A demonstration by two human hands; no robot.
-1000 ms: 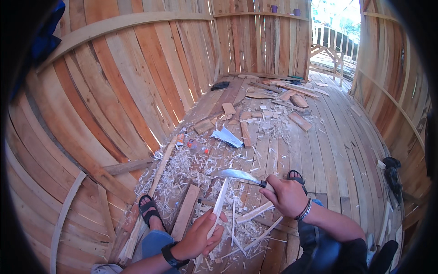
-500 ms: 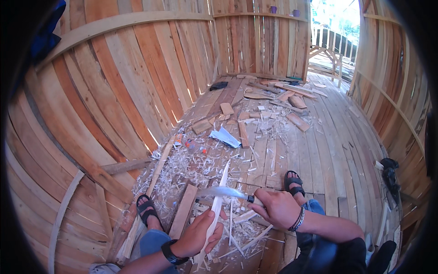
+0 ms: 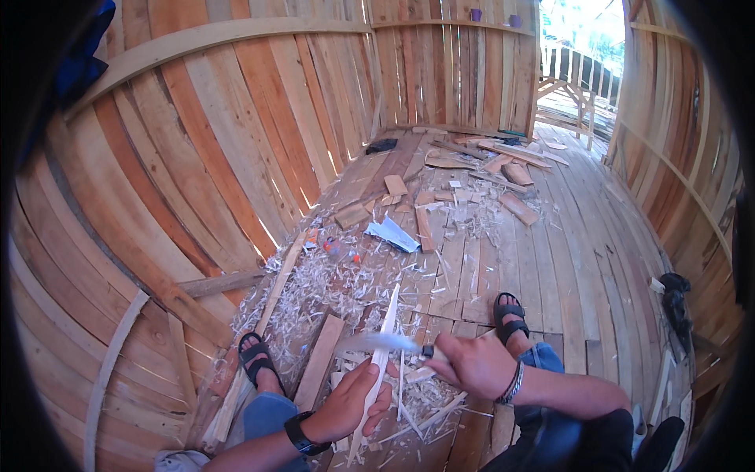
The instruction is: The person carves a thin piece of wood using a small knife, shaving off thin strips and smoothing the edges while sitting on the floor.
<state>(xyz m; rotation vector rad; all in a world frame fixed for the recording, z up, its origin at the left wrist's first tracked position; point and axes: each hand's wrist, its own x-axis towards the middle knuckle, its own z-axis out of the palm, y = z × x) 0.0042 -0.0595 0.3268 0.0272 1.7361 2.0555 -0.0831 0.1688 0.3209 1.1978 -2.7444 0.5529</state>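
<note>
- Evidently the left hand (image 3: 358,400) is curled around a pale stick (image 3: 381,360), thumb lying along it; the pointed end rises beyond the fingers and the other end pokes out below the palm.
- The right hand (image 3: 480,366) is closed round the handle of a knife (image 3: 405,343), its blade pointing left across the stick, just beyond the left hand. The blade is blurred, so from where I stand I can't tell whether it touches the wood.
- I'd say the left hand grips low to leave the far part bare for the blade, and the tip probably slants away to keep it clear of the body.
- Curly shavings (image 3: 346,279) cover the floor (image 3: 566,275) beyond and left of the hands; likely they simply fell there.
- A brown board (image 3: 320,358) lies just left of the left hand, and a bluish-white sheet (image 3: 392,234) farther off, ahead of both hands.
- I can make out no brand, label or readable writing on the knife, the stick or the sheet.
</note>
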